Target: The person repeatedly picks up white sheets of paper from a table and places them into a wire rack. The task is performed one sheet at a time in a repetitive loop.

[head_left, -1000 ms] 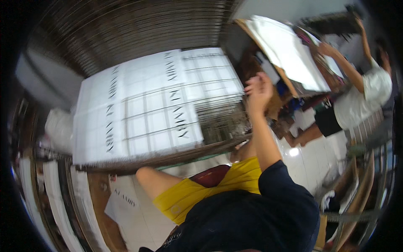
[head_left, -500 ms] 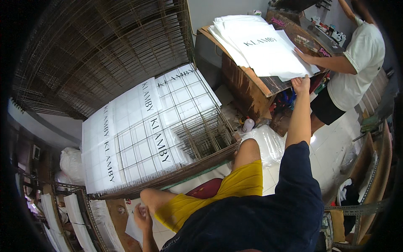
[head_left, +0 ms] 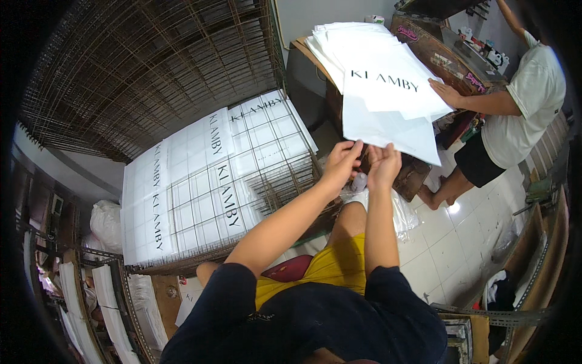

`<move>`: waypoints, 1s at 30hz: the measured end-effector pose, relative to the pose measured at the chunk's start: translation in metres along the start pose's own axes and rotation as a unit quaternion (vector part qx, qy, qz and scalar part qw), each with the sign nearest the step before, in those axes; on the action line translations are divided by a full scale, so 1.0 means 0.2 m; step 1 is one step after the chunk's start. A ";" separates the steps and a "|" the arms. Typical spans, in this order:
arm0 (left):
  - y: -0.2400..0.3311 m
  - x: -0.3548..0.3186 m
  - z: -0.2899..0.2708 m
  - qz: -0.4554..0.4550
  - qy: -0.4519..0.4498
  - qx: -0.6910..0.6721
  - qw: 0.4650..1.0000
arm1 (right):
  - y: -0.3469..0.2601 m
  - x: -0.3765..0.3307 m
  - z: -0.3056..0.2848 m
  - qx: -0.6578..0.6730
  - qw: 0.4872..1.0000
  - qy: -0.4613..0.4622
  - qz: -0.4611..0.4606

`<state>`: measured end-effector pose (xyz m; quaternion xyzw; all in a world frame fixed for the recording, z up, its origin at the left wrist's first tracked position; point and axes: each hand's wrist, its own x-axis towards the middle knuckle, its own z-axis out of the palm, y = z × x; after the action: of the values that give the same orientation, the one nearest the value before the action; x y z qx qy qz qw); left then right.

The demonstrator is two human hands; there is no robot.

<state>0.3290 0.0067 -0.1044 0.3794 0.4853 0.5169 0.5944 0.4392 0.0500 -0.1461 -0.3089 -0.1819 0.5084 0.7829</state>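
Observation:
My left hand (head_left: 343,162) and my right hand (head_left: 383,165) are both raised side by side and pinch the near edge of a white printed sheet (head_left: 388,124). That sheet hangs off a stack of white sheets (head_left: 364,54) on a wooden table (head_left: 418,173) ahead. A second person in a white shirt (head_left: 530,103) stands at the right, one hand (head_left: 445,92) flat on the same stack. Below my arms I see my yellow shorts (head_left: 327,273).
A wire mesh rack (head_left: 212,188) at the left carries several white printed sheets under its grid. A larger wire frame (head_left: 139,67) leans behind it. Shelves with white bundles (head_left: 103,303) line the lower left. White floor tiles (head_left: 461,255) lie at the right.
My left hand has come up from near my knee and joined my right hand at the sheet. The view has swung toward the table, and the sheet's edge is now gripped.

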 end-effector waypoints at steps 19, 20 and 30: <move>0.79 -0.62 -0.98 0.178 0.113 -0.134 0.968 | 0.22 -0.27 -0.03 0.145 0.807 -0.469 0.328; 0.81 -0.68 -1.06 0.182 0.116 -0.136 0.967 | 0.29 -0.20 -0.10 0.169 0.792 -0.464 0.360; 0.76 -0.96 -2.17 0.101 0.261 0.072 0.957 | 0.75 -0.70 0.17 -0.172 0.789 -0.413 0.420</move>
<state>-0.1270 -0.1771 -0.0289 0.3204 0.6188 0.6189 0.3625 0.2581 -0.0231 -0.2179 -0.2446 -0.4249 0.8267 0.2759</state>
